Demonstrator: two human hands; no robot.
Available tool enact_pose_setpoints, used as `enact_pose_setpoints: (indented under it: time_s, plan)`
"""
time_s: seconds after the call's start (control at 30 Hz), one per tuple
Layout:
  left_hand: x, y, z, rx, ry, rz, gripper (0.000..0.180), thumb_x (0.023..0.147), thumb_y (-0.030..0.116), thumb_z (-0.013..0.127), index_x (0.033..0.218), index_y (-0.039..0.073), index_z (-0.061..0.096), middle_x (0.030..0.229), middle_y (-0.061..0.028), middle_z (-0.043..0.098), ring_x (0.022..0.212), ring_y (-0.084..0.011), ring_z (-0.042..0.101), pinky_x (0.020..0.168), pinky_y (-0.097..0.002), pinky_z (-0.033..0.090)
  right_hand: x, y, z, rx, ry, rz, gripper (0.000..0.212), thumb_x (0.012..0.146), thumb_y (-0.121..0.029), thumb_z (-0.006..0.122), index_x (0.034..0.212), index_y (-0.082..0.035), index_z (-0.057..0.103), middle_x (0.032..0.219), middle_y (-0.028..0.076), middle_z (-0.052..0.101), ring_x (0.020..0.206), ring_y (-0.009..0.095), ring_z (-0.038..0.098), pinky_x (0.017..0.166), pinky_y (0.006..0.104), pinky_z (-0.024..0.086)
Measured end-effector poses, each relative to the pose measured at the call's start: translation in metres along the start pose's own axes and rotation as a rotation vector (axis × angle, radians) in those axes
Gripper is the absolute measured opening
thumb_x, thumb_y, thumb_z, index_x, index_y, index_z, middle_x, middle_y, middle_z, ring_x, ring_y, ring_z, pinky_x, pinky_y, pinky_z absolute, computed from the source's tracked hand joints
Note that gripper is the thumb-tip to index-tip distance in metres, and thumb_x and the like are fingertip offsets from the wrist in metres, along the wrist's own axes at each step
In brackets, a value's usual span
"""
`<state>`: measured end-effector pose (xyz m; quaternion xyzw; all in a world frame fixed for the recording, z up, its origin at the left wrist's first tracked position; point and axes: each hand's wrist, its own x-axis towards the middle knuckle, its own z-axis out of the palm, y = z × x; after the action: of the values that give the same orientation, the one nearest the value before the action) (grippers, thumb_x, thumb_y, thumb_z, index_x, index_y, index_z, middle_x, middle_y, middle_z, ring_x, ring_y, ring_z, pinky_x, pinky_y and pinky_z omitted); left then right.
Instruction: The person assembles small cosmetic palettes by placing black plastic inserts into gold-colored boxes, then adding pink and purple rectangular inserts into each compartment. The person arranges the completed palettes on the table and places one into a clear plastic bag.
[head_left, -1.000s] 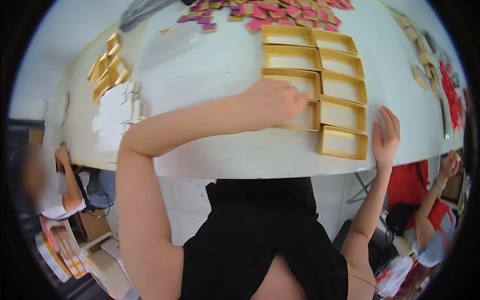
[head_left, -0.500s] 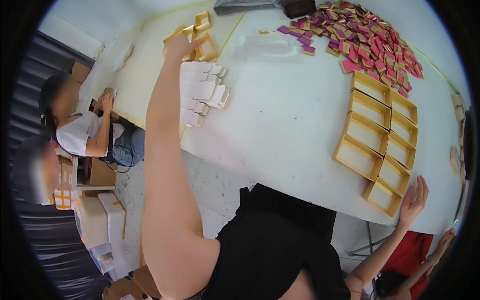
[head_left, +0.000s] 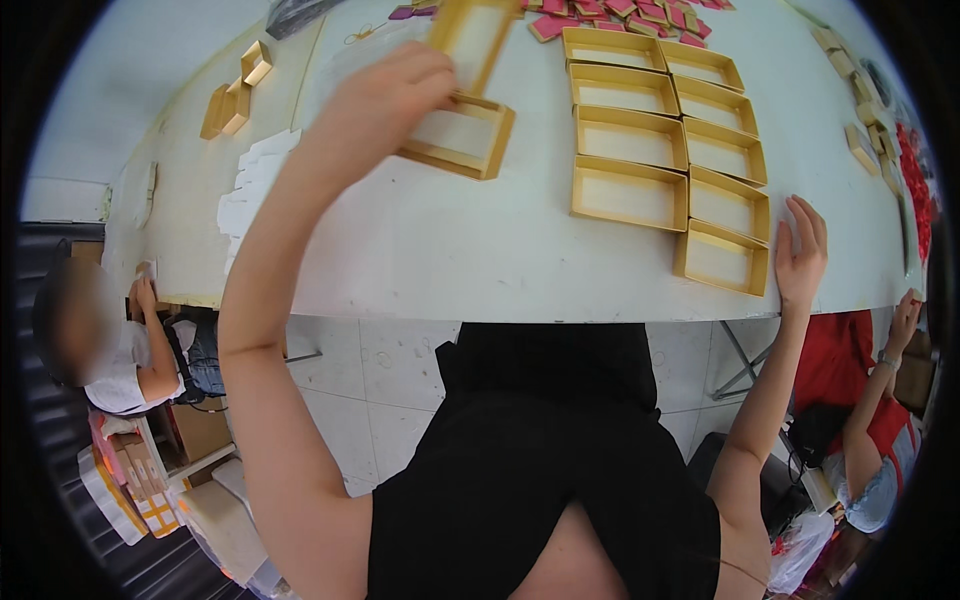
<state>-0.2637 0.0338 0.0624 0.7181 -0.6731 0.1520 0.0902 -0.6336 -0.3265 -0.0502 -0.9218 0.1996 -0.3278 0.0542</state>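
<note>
My left hand (head_left: 375,110) is closed on two open gold box trays, lifted at the middle of the table. The nearer tray (head_left: 492,148) juts out below my fingertips; the farther gold tray (head_left: 490,50) sticks up beyond them and is partly cut off by the upper edge. To their right, several open gold trays (head_left: 640,172) stand edge to edge in two columns. My right hand (head_left: 803,250) lies with fingers stretched on the tabletop, just right of the nearest trays, holding nothing.
Pink and gold small boxes (head_left: 650,20) are heaped at the far edge. Left of my arm are white folded cartons (head_left: 255,190) and a few gold trays (head_left: 228,105). One person works at far left; another person's hand (head_left: 905,320) is at the right edge.
My left hand has come from the far left group to the middle of the table, bringing two gold trays. The view has turned right. My right hand still rests beside the arranged trays.
</note>
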Motion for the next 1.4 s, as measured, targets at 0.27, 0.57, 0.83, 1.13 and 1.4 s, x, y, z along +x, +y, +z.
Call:
enact_pose_setpoints:
  time_s: [0.27, 0.57, 0.83, 1.13, 1.4]
  plan:
    - [0.002, -0.023, 0.051, -0.238, -0.219, -0.112, 0.027, 0.085, 0.003, 0.058, 0.111, 0.009, 0.065, 0.113, -0.0048, 0.062, 0.104, -0.0222, 0.06, 0.085, -0.0311, 0.052, 0.004, -0.006, 0.001, 0.102, -0.023, -0.023, 0.029, 0.089, -0.002, 0.058, 0.117, -0.003, 0.065, 0.125, 0.015, 0.063, 0.115, 0.033, 0.059, 0.099, 0.0378, 0.046]
    - [0.002, 0.131, 0.008, -0.402, 0.005, 0.075, 0.028, 0.079, -0.001, 0.066, 0.106, 0.008, 0.069, 0.079, -0.0047, 0.062, 0.076, -0.0209, 0.064, 0.063, -0.0288, 0.054, 0.004, -0.011, -0.004, 0.062, -0.005, -0.05, 0.029, 0.086, -0.001, 0.06, 0.114, -0.003, 0.066, 0.121, 0.015, 0.064, 0.111, 0.033, 0.06, 0.095, 0.0385, 0.048]
    - [0.037, 0.155, 0.079, -0.132, 0.295, -0.015, 0.022, 0.076, 0.019, 0.074, 0.094, 0.008, 0.067, 0.084, -0.0032, 0.057, 0.081, -0.0194, 0.061, 0.058, -0.0291, 0.052, 0.0, -0.002, -0.004, 0.139, -0.068, -0.052, 0.03, 0.09, -0.002, 0.057, 0.12, 0.0, 0.064, 0.127, 0.018, 0.061, 0.118, 0.033, 0.057, 0.102, 0.0387, 0.044]
    - [-0.079, -0.199, -0.017, 0.415, 0.06, -1.215, 0.047, 0.087, 0.046, 0.064, 0.116, 0.009, 0.065, 0.111, -0.0192, 0.066, 0.108, -0.0362, 0.061, 0.091, -0.0437, 0.05, -0.006, 0.014, 0.002, 0.111, -0.08, 0.008, 0.025, 0.093, -0.003, 0.056, 0.117, 0.003, 0.064, 0.122, 0.019, 0.063, 0.113, 0.035, 0.059, 0.099, 0.0406, 0.045]
    - [-0.224, -0.342, 0.015, 0.424, -0.2, -1.611, 0.057, 0.085, 0.035, 0.069, 0.133, 0.015, 0.046, 0.129, -0.0143, 0.058, 0.121, -0.0316, 0.055, 0.094, -0.0458, 0.049, -0.006, 0.022, 0.007, -0.003, -0.129, 0.057, 0.021, 0.093, -0.001, 0.055, 0.111, 0.005, 0.064, 0.116, 0.02, 0.064, 0.107, 0.036, 0.06, 0.095, 0.0419, 0.046]
